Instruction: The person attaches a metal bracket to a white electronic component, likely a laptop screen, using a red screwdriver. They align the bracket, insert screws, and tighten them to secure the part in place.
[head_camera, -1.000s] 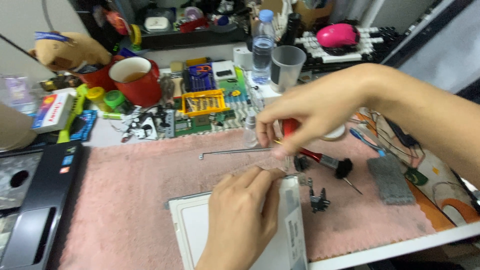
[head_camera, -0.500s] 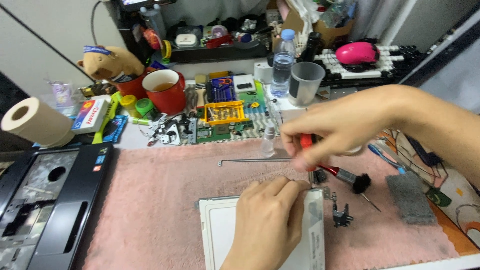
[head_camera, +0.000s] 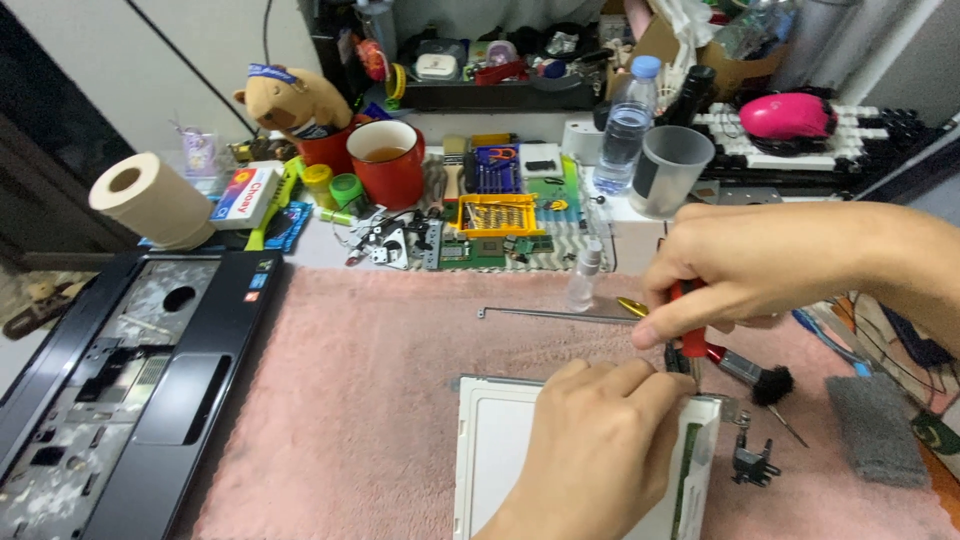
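A white flat display panel (head_camera: 500, 450) lies on the pink cloth (head_camera: 380, 380) near the front edge. My left hand (head_camera: 600, 440) rests on its top right corner, fingers curled and pressing it down. My right hand (head_camera: 740, 270) grips a red-handled screwdriver (head_camera: 693, 345) that points down at that same corner, just right of my left fingertips. The driver's tip is hidden between the hands.
A thin metal rod (head_camera: 555, 314), a small clear bottle (head_camera: 585, 278), a black brush (head_camera: 765, 380), a small black part (head_camera: 752, 462) and a grey sponge (head_camera: 875, 425) lie on the cloth. A dismantled laptop shell (head_camera: 110, 390) sits left. Red mug (head_camera: 387, 160), paper roll (head_camera: 150, 198), water bottle (head_camera: 622, 125) and grey cup (head_camera: 670, 170) stand behind.
The view has tilted and shifted, bringing the laptop shell and paper roll into sight. Both hands stay at the panel's top right corner with the screwdriver upright.
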